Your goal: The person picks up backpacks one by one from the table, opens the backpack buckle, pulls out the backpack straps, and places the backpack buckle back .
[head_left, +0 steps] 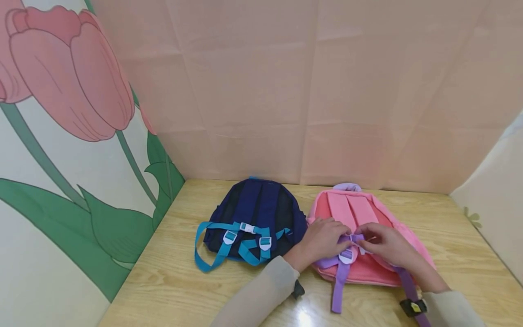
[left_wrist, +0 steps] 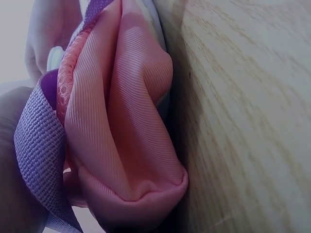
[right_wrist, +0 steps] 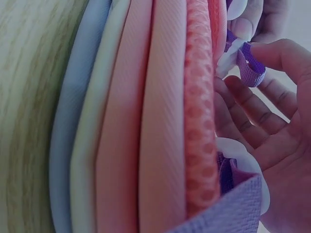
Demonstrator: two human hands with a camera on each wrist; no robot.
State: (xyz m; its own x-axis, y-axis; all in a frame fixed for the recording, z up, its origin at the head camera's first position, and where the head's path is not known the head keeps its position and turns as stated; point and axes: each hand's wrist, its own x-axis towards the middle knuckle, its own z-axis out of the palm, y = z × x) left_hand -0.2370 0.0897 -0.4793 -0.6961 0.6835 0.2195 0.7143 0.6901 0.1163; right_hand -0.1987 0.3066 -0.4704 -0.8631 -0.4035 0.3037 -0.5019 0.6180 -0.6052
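Observation:
A small pink backpack [head_left: 367, 206] lies back side up on the table, its pink straps fitted with purple webbing. Over its lower middle both hands meet at a purple chest strap [head_left: 357, 237]. My left hand [head_left: 324, 238] pinches the strap's left part. From the other side, my right hand [head_left: 388, 245] pinches the right part between thumb and fingers. The right wrist view has a white buckle [right_wrist: 231, 58] and a purple webbing loop [right_wrist: 252, 73] at the fingertips. Whether the buckle is fastened cannot be made out. The left wrist view holds pink side fabric [left_wrist: 138, 107] and purple webbing [left_wrist: 39, 145].
To the left, a navy backpack [head_left: 247, 200] lies back side up, with teal straps and a fastened-looking white chest buckle [head_left: 247, 228]. Loose purple strap ends [head_left: 340, 290] hang toward the near edge of the wooden table [head_left: 171, 281]. Pink and tulip-printed walls stand behind and left.

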